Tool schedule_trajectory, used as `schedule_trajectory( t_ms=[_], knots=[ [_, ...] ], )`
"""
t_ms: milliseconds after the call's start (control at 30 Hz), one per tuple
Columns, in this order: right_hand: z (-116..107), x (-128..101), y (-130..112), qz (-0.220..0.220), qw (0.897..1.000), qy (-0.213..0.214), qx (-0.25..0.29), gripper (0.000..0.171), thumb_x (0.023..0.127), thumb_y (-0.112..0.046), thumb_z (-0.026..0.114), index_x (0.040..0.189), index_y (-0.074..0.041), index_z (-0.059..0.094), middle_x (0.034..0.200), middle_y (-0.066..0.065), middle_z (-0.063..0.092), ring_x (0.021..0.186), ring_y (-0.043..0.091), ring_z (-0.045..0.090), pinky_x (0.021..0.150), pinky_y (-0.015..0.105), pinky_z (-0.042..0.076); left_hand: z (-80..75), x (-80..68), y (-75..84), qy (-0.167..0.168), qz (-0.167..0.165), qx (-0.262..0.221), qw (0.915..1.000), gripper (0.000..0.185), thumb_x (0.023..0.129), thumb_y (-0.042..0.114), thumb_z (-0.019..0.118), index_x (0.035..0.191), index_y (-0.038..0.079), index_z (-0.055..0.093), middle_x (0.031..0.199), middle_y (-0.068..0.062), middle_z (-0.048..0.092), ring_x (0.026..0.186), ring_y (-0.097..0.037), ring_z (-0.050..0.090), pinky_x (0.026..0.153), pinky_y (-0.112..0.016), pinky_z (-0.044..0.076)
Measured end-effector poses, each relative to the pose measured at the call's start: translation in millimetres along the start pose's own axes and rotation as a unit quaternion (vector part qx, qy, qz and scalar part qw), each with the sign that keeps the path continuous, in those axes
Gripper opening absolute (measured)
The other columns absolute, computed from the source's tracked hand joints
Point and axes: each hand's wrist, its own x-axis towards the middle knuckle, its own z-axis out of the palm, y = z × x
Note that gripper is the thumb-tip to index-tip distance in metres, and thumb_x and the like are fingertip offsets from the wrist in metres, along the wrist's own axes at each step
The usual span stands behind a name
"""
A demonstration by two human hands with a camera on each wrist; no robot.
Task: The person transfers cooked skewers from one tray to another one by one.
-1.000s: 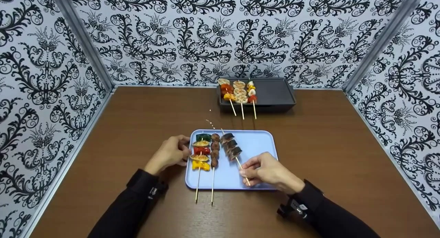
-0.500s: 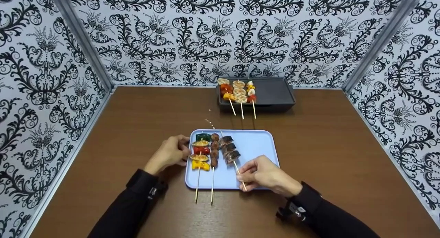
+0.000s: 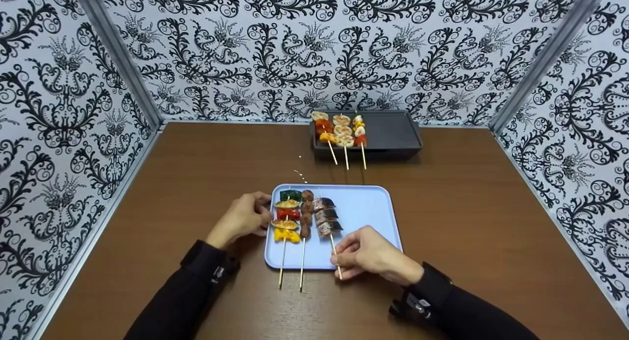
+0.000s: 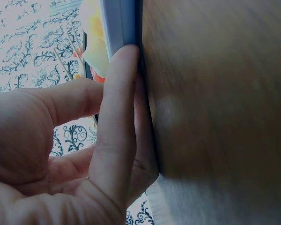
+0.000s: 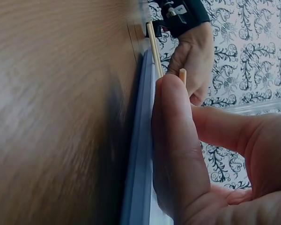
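Note:
My right hand (image 3: 368, 255) pinches the wooden stick of a skewer of dark-skinned, fish-like chunks (image 3: 327, 216), low over the front of the light blue tray (image 3: 366, 205). The chunks lie to the right of a skewer of brown meatballs (image 3: 306, 214) and a colourful vegetable skewer (image 3: 287, 214), all pointing away from me. My left hand (image 3: 242, 218) holds the tray's left edge with curled fingers. A fingertip (image 4: 124, 56) meets the tray's side in the left wrist view. From the right wrist, the stick's end (image 5: 182, 75) pokes out beyond my fingers.
A black rectangular grill plate (image 3: 388, 128) stands at the back, bearing three skewers on its left part with sticks overhanging the front. Small pale specks (image 3: 300, 174) lie on the brown table (image 3: 196, 163) behind the tray. Patterned walls (image 3: 314, 55) enclose the table.
My right hand has moved left and toward me with the fish-like skewer, which has turned nearly parallel to the other two. The left hand has stayed at the tray's edge.

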Motion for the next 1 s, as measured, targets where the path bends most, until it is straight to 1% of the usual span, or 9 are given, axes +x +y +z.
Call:
schedule_trajectory(
  t_ms=[133,333,700,833,1000],
  knots=[
    [4.4,0.3,-1.1,-0.006,1.000,0.003,-0.016,0.025,0.088,-0.006,0.084,0.101,0.010,0.070,0.089,0.024,0.072,0.073,0.032,0.077,0.070,0.043,0.068,0.4,0.2,0.7,0.000,-0.001,0.001,1.0000,0.053,0.090,-0.004,0.068,0.142,0.001,0.058,0.099,-0.018,0.063,0.072,-0.027,0.072,0.061,-0.039,0.067],
    [11.6,2.4,-2.1,-0.022,0.998,0.009,-0.052,0.023,0.088,-0.008,0.085,0.097,0.008,0.072,0.085,0.023,0.073,0.068,0.030,0.076,0.066,0.040,0.068,0.8,0.3,0.6,-0.001,-0.003,0.001,1.0000,0.053,0.091,-0.005,0.068,0.143,0.001,0.058,0.100,-0.018,0.063,0.073,-0.026,0.072,0.061,-0.039,0.067],
    [20.4,7.5,-3.0,-0.039,0.996,0.019,-0.078,0.020,0.087,-0.005,0.084,0.097,0.007,0.072,0.087,0.019,0.072,0.066,0.031,0.076,0.063,0.039,0.067,1.0,1.9,-0.4,0.001,-0.009,0.005,0.9999,0.053,0.091,-0.005,0.067,0.143,0.002,0.058,0.101,-0.018,0.063,0.073,-0.028,0.072,0.062,-0.039,0.067],
    [20.0,7.7,-3.9,-0.039,0.995,0.017,-0.094,0.019,0.087,-0.006,0.085,0.097,0.005,0.073,0.087,0.018,0.073,0.065,0.030,0.076,0.062,0.039,0.067,0.7,1.9,-1.3,-0.001,-0.007,0.003,1.0000,0.053,0.092,-0.004,0.067,0.144,0.002,0.057,0.100,-0.018,0.063,0.073,-0.027,0.072,0.062,-0.039,0.067],
    [18.6,6.9,-3.7,-0.042,0.993,0.010,-0.107,0.018,0.088,-0.008,0.085,0.097,0.003,0.074,0.087,0.016,0.073,0.064,0.028,0.076,0.062,0.038,0.067,0.2,-0.4,-1.7,-0.003,0.005,-0.006,1.0000,0.052,0.092,-0.004,0.068,0.143,0.000,0.057,0.099,-0.018,0.063,0.070,-0.027,0.072,0.061,-0.040,0.067]
  ],
)
